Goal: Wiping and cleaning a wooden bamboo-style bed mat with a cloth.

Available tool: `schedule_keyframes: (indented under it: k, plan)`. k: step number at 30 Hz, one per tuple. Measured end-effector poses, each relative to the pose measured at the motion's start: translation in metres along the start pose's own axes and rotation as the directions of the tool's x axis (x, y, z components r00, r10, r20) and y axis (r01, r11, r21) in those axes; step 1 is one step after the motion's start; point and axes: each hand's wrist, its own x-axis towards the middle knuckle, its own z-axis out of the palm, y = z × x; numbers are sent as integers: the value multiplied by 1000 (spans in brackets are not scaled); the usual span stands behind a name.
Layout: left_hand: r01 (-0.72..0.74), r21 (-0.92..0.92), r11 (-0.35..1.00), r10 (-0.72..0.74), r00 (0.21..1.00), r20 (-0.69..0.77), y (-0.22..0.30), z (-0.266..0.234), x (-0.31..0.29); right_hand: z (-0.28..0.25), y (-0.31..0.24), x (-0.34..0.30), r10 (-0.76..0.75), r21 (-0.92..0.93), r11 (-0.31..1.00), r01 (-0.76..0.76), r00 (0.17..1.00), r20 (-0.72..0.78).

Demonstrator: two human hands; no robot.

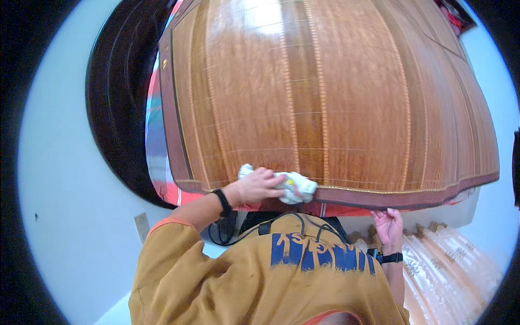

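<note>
A brown sleeping mat [357, 108] with paler stitched lines and a dark maroon cloth border covers the bed in front of me. My left hand [260, 186] is closed round a crumpled white cloth [298, 188] with yellow and pink marks, pressing it on the mat near the front border. Farther right, my right hand [388, 226] is at the mat's front edge, its fingertips pinched on the maroon border. Both wrists wear black bands.
A dark curved headboard [116, 103] stands at the left. Red and striped bedsheet [154, 130] shows beneath the mat. A pale patterned curtain [444, 271] hangs at the lower right. Black cords [219, 233] lie by my waist, and a wall plate [142, 226] is at the lower left.
</note>
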Motion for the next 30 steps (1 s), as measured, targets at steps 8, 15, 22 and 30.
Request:
schedule_keyframes:
  k: [8,15,22,30]
  plan:
    - [938,-348,2,-985,-58,-162,-14,81,-236,46,4,2,44,-6,999,-46,981,-190]
    - [691,-723,-4,-935,-259,-242,-41,89,-250,78,34,1,218,-110,963,-246,951,-219]
    - [-687,-659,-306,-922,41,385,32,48,-213,77,36,-4,262,-221,929,-296,950,-169]
    - [-889,-352,-292,-903,135,408,52,105,-221,72,31,0,249,-317,896,-310,944,-217]
